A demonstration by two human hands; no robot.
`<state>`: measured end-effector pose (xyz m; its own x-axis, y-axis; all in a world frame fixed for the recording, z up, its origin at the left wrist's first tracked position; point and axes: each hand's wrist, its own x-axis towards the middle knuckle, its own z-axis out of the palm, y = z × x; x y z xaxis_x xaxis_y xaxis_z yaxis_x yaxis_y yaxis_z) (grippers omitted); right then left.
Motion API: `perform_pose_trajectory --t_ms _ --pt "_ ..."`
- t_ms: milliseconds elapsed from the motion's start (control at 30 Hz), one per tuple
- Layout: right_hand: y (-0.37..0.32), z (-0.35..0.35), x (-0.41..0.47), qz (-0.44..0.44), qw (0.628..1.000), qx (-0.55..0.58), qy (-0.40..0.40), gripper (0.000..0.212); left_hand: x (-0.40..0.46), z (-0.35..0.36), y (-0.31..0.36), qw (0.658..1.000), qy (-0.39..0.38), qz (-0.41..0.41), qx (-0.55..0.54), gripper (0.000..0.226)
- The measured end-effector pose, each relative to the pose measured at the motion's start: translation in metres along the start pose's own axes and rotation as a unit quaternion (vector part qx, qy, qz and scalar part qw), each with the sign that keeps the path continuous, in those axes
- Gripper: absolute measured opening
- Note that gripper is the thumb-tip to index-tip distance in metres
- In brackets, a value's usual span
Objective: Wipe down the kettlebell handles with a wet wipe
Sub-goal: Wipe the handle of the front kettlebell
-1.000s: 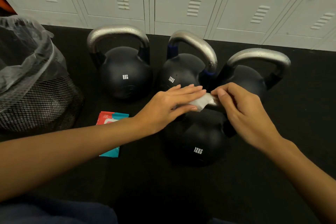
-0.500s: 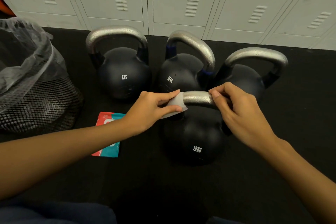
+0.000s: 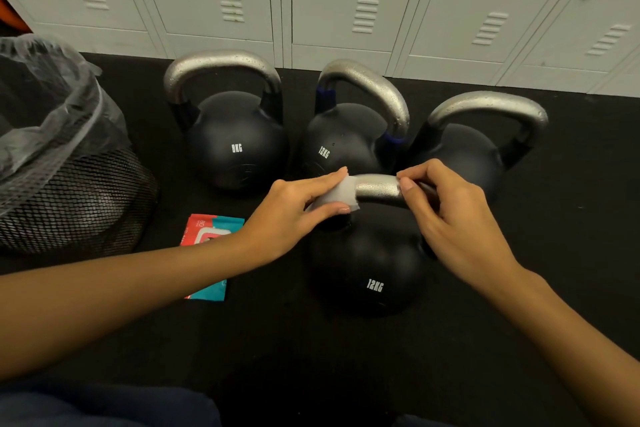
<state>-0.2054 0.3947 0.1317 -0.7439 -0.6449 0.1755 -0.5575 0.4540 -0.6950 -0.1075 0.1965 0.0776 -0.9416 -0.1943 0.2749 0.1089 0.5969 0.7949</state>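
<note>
The lockers (image 3: 346, 0) are running along the wall behind everything, and the black floor (image 3: 519, 322) is carrying four kettlebells, with the near kettlebell (image 3: 367, 267), marked 12KG, serving as the landmark here. To its far left the mesh bin (image 3: 69, 191) with its plastic liner is standing; behind it three kettlebells are lining up: the 8KG kettlebell (image 3: 235, 146) behind and to the left, a second 12KG kettlebell (image 3: 343, 146) directly behind, and an unmarked kettlebell (image 3: 467, 156) behind and to the right, their grey handles looking beaded with droplets. Just left of the near kettlebell the wipe packet (image 3: 207, 253) is lying flat, partly hidden under the forearm. The left hand (image 3: 298, 211) is pressing the wet wipe (image 3: 341, 196) around the left end of the handle (image 3: 377, 189), fingers lying over the top and thumb pinching beneath. The right hand (image 3: 453, 215) is steadying the right end, thumb and fingers curling around the bar. Compared with a second ago, the wipe is sitting further left: it was covering the middle of the bar next to the right hand, and it is now baring a stretch of metal between the two hands. That suggests the stroke is finishing at the left bend, so this handle is probably nearly done, though whether the right end under the fingers has been wiped cannot be told.
</note>
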Motion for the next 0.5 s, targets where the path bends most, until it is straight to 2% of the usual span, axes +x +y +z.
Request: perform_pose_trajectory --t_ms 167,300,400,500 --pt "0.001 0.001 -0.001 -0.004 1.000 0.002 0.007 0.013 -0.014 0.007 -0.006 0.995 -0.026 -0.098 -0.022 0.065" --pt "0.002 0.002 -0.002 -0.002 1.000 -0.001 0.006 0.014 -0.018 0.012 -0.017 0.984 -0.074 -0.159 -0.029 0.060" --pt "0.003 0.003 -0.002 -0.004 1.000 0.001 0.010 0.014 -0.015 0.012 -0.017 0.978 -0.108 -0.178 -0.009 0.057" --pt "0.003 0.004 -0.003 -0.003 1.000 0.001 0.014 0.013 -0.012 0.010 -0.009 0.979 -0.107 -0.173 -0.016 0.057"
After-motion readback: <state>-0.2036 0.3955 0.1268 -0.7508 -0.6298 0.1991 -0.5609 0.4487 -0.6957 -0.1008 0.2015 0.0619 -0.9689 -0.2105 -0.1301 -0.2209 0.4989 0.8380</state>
